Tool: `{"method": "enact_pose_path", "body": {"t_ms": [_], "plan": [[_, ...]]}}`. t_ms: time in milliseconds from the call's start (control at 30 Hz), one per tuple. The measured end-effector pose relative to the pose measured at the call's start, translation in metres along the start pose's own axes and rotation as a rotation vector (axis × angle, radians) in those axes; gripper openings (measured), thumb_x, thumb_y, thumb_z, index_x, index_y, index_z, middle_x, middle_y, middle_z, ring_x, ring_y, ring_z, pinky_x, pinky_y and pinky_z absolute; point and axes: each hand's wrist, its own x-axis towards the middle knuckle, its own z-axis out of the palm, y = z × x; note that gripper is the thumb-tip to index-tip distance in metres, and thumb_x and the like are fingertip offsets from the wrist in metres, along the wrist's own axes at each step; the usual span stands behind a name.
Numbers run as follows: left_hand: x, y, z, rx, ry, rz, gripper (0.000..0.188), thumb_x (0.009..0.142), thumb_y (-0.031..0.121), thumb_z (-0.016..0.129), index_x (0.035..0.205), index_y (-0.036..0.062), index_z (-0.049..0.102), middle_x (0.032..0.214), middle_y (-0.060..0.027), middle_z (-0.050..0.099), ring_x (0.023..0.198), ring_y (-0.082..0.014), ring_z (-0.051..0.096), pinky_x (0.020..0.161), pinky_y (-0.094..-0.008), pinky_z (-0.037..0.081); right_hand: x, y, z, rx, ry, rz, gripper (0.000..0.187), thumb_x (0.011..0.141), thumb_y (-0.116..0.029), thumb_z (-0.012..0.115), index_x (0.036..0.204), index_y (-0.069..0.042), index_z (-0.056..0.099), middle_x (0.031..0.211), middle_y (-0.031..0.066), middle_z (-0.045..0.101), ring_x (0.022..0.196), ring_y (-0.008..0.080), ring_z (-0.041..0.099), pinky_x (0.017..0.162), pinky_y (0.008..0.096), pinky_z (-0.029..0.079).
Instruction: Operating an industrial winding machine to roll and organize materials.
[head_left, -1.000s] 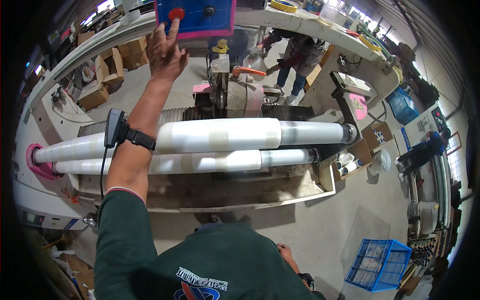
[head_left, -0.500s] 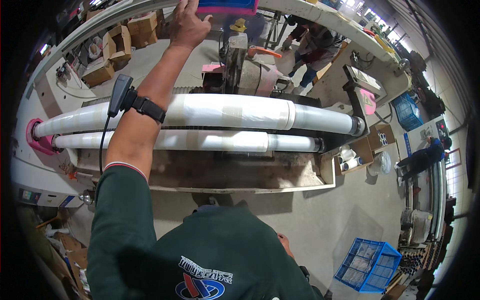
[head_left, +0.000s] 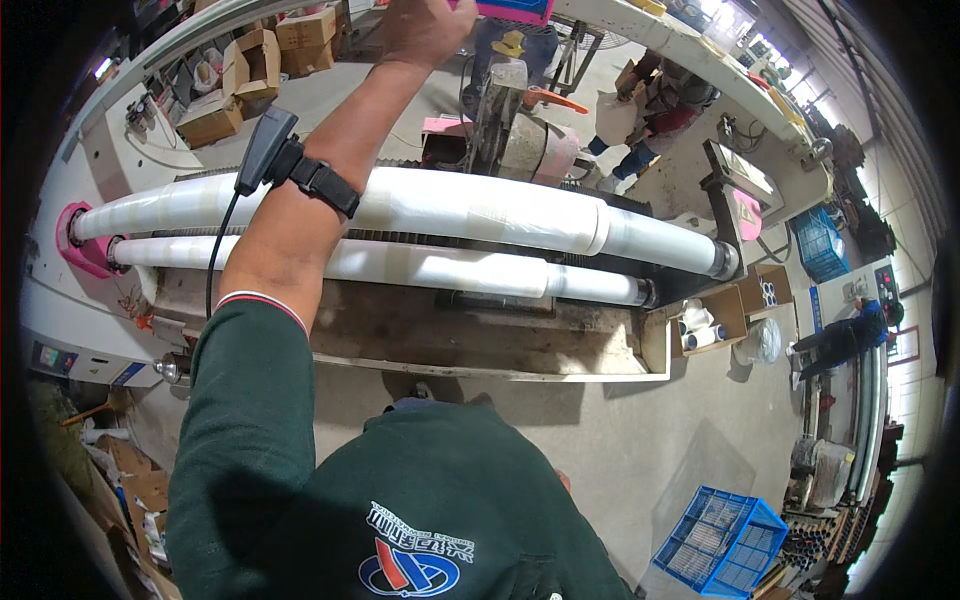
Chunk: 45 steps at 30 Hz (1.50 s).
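My left arm reaches forward across two long rollers wrapped in white film, the far roller [head_left: 480, 208] thicker than the near roller [head_left: 450, 268]. My left hand [head_left: 425, 32] is at the top edge of the picture, beside a blue panel with a pink frame [head_left: 515, 10]. Its thumb sticks out toward that panel; the other fingertips are cut off by the picture's edge. A strapped dark device [head_left: 265, 150] sits on my left wrist. Only a sliver of my right hand [head_left: 565, 481] shows beside my dark green shirt, its fingers hidden.
A machine head with an orange lever [head_left: 555, 99] stands behind the rollers, and a metal trough [head_left: 420, 345] runs below them. Another person [head_left: 655, 110] works beyond the machine; one more [head_left: 850, 335] stands far right. A blue crate [head_left: 720, 540] and cardboard boxes [head_left: 250, 65] are on the floor.
My left hand has moved right and farther up, so its fingers now leave the picture. The view has tilted slightly, and less of my right hand shows.
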Motion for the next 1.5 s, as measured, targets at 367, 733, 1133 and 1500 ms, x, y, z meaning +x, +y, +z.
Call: {"method": "enact_pose_path", "body": {"t_ms": [367, 733, 1133, 1500], "plan": [[0.026, 0.03, 0.018, -0.158, -0.113, -0.023, 0.067, 0.07, 0.012, 0.061, 0.127, -0.0082, 0.034, 0.125, -0.0273, 0.042, 0.118, -0.0366, 0.041, 0.101, -0.0371, 0.033, -0.018, -0.034, 0.012, 0.104, 0.006, 0.027, 0.039, 0.081, -0.019, 0.06, 0.111, 0.004, 0.056, 0.098, 0.0095, 0.061, 0.083, 0.0169, 0.057, 0.074, 0.027, 0.046], [0.028, 0.051, 0.054, -0.209, -0.178, 0.021, 0.072, 0.07, 0.014, 0.062, 0.129, -0.0104, 0.028, 0.128, -0.0297, 0.037, 0.123, -0.0385, 0.035, 0.105, -0.0367, 0.029, -0.012, -0.034, 0.015, 0.183, 0.007, 0.025, 0.027, 0.079, -0.016, 0.062, 0.1, 0.0, 0.061, 0.079, 0.002, 0.059, 0.06, 0.0105, 0.049, 0.055, 0.0231, 0.041], [0.026, 0.079, 0.064, -0.066, -0.323, -0.033, 0.082, 0.073, 0.025, 0.062, 0.136, -0.0033, 0.019, 0.137, -0.0291, 0.025, 0.128, -0.04, 0.025, 0.108, -0.0406, 0.021, 0.003, -0.02, 0.014, 0.195, -0.064, 0.022, 0.032, 0.079, -0.016, 0.062, 0.106, 0.001, 0.057, 0.084, 0.0037, 0.06, 0.063, 0.0119, 0.052, 0.058, 0.0237, 0.043], [0.022, 0.075, 0.018, -0.111, -0.169, 0.158, 0.068, 0.072, 0.018, 0.061, 0.131, -0.0019, 0.033, 0.133, -0.0264, 0.034, 0.125, -0.037, 0.032, 0.105, -0.0395, 0.026, -0.03, -0.062, 0.029, 0.29, -0.004, 0.081, 0.024, 0.079, -0.013, 0.061, 0.101, -0.005, 0.056, 0.083, 0.0039, 0.059, 0.064, 0.0162, 0.058, 0.056, 0.0285, 0.05]]}}
